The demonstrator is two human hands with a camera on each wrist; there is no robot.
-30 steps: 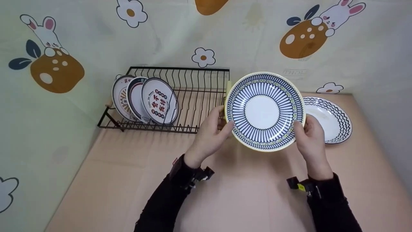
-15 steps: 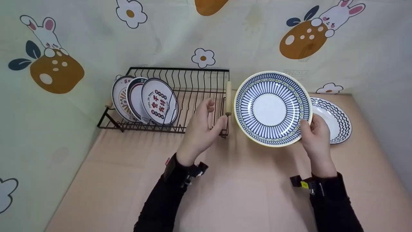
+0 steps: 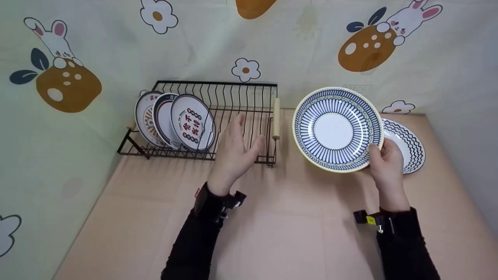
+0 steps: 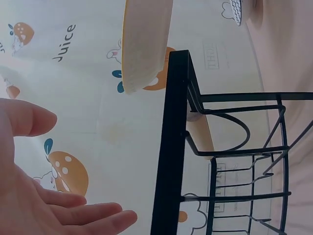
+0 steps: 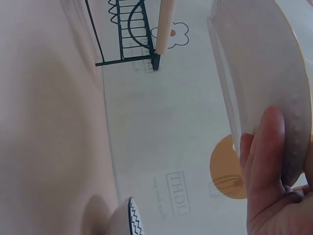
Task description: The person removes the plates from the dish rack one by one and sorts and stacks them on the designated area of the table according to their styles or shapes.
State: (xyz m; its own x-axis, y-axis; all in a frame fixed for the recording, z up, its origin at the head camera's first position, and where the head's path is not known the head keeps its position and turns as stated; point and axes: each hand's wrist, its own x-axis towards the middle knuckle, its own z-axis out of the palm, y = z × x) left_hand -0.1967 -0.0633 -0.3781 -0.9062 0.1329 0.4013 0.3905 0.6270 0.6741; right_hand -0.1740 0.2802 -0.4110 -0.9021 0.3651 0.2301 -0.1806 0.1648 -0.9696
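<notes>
In the head view my right hand (image 3: 389,171) grips the lower right rim of a round plate (image 3: 334,130) with blue radiating stripes and a yellow edge. The thumb lies on its face; in the right wrist view the fingers (image 5: 269,147) support the pale underside. The plate is held up above the table, its face toward the head camera. My left hand (image 3: 233,155) holds nothing, fingers extended and thumb apart, in front of the black wire dish rack (image 3: 245,111). In the left wrist view the rack's bars (image 4: 171,147) stand just beyond that hand.
Several patterned plates lean in the rack's left part, the front one (image 3: 193,122) bearing red characters. An oval dish (image 3: 412,151) with black wavy lines sits behind my right hand on the pinkish table (image 3: 280,241). A wooden handle (image 3: 276,118) marks the rack's right end.
My left hand has let go of the plate's left rim and moved left in front of the rack. My right hand has carried the plate slightly to the right.
</notes>
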